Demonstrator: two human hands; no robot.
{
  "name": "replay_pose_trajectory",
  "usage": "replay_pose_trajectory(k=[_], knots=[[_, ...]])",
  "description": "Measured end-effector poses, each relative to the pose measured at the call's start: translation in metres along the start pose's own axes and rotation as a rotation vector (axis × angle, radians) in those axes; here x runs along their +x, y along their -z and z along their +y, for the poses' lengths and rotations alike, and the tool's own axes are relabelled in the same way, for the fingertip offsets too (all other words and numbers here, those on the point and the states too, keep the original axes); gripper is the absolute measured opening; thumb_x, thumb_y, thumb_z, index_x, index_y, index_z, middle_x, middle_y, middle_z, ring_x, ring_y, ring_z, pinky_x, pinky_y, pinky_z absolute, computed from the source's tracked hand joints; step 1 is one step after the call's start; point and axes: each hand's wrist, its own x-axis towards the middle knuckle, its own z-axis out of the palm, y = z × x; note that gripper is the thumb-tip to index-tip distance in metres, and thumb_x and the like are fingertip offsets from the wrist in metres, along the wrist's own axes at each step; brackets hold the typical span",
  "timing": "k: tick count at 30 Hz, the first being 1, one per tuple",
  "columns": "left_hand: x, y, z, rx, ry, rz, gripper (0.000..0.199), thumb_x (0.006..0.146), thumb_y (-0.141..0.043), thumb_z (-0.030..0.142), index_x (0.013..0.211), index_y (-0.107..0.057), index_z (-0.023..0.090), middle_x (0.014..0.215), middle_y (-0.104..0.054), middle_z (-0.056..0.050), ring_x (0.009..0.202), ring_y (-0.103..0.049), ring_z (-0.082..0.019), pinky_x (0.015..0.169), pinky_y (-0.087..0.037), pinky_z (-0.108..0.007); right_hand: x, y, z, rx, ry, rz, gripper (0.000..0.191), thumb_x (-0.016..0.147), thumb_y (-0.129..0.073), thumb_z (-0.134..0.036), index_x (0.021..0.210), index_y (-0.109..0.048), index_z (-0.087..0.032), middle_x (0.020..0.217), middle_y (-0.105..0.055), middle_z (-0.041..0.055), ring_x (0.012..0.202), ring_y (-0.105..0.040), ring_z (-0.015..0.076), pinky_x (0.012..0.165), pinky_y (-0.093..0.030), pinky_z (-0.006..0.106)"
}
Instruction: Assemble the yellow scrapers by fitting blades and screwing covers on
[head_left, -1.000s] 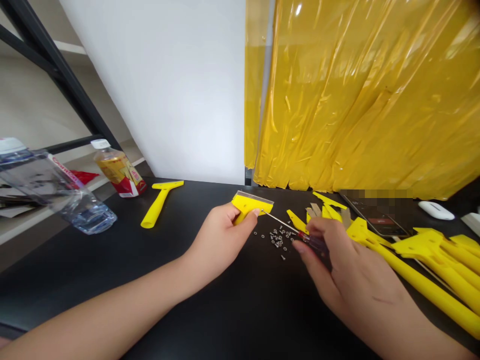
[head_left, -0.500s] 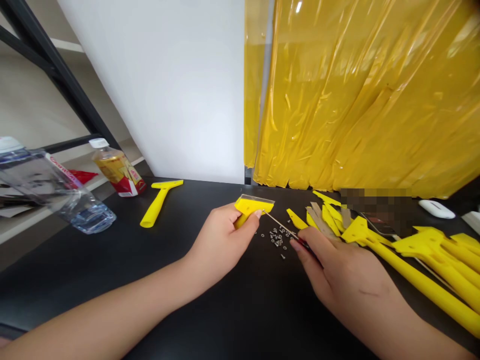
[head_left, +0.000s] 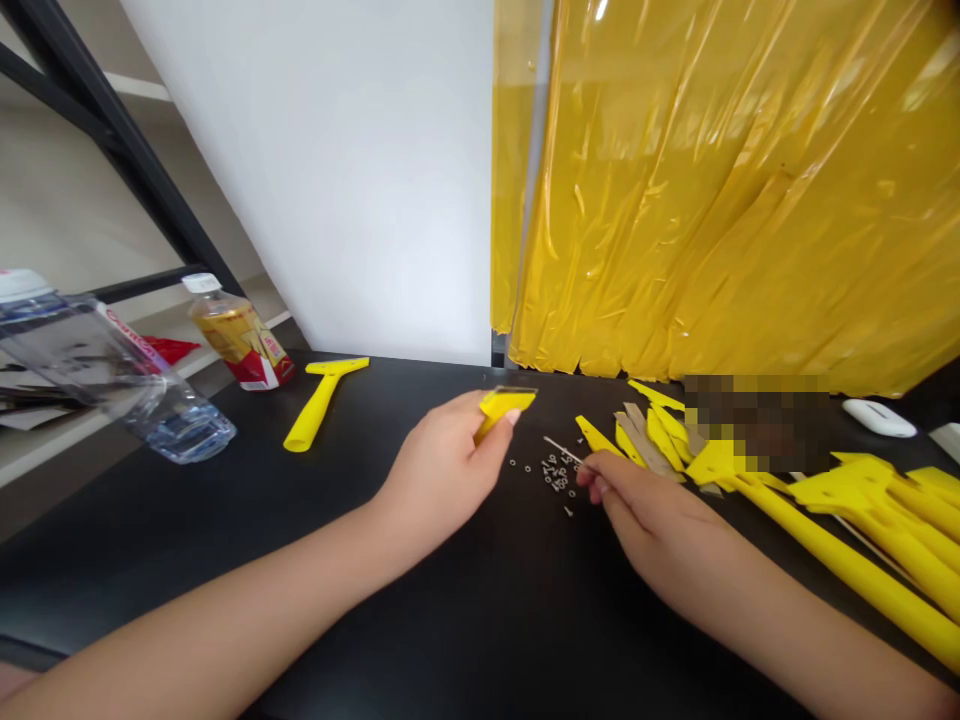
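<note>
My left hand (head_left: 442, 455) is closed around a yellow scraper (head_left: 504, 402), with its blade edge pointing away from me and its handle mostly hidden in the palm. In my right hand (head_left: 652, 510) is a thin screwdriver (head_left: 564, 450); its metal shaft points up and left, and the fingers hide its handle. The screwdriver's tip is apart from the scraper. Small screws and nuts (head_left: 556, 472) lie scattered on the black table just left of my right fingers. Loose yellow scraper plates (head_left: 598, 437) and grey strips (head_left: 646, 440) are piled beyond that hand.
Several yellow scraper handles (head_left: 847, 560) lie at the right, near a white earphone case (head_left: 879, 418). Another yellow scraper handle (head_left: 319, 405) rests at the left. Behind it stand a drink bottle (head_left: 240, 335) and a tilted clear water bottle (head_left: 176, 420). Yellow film (head_left: 712, 200) hangs at the back.
The screwdriver's tip has come away from the scraper, and its shaft has dropped toward the screws. The scraper has turned slightly in my left hand, showing less of its flat face.
</note>
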Motion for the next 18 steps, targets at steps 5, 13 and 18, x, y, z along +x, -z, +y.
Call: replay_pose_trajectory(k=[5,13,18], knots=[[0.01,0.002,-0.013,-0.079,0.093,0.054,0.035,0.104,-0.047,0.04,0.075,-0.049,0.021,0.074,-0.054,0.002,0.067,-0.049,-0.015,0.062,-0.036,-0.029,0.003,0.009,0.002,-0.092,0.007,-0.031,0.014,0.1,-0.053,-0.029,0.097,-0.066,-0.029,0.077,-0.069,-0.0031,0.068,-0.067,0.0189,0.063,-0.051,0.033],[0.006,-0.007,-0.014,-0.294,0.136,-0.022,0.018,0.105,-0.049,0.039,0.106,-0.057,0.023,0.094,-0.072,-0.002,0.069,-0.058,-0.014,0.064,-0.043,-0.028,0.003,-0.007,-0.004,-0.248,0.064,-0.122,0.004,0.095,-0.062,-0.029,0.094,-0.065,-0.026,0.075,-0.067,-0.0018,0.068,-0.066,0.0185,0.056,-0.043,0.027],[0.007,-0.007,-0.017,-0.342,0.156,-0.067,0.023,0.104,-0.051,0.042,0.1,-0.06,0.022,0.088,-0.071,-0.002,0.066,-0.06,-0.014,0.058,-0.044,-0.026,0.005,-0.008,0.004,-0.29,0.101,-0.021,0.008,0.095,-0.059,-0.023,0.098,-0.067,-0.026,0.076,-0.068,-0.0024,0.062,-0.064,0.0158,0.055,-0.041,0.026]])
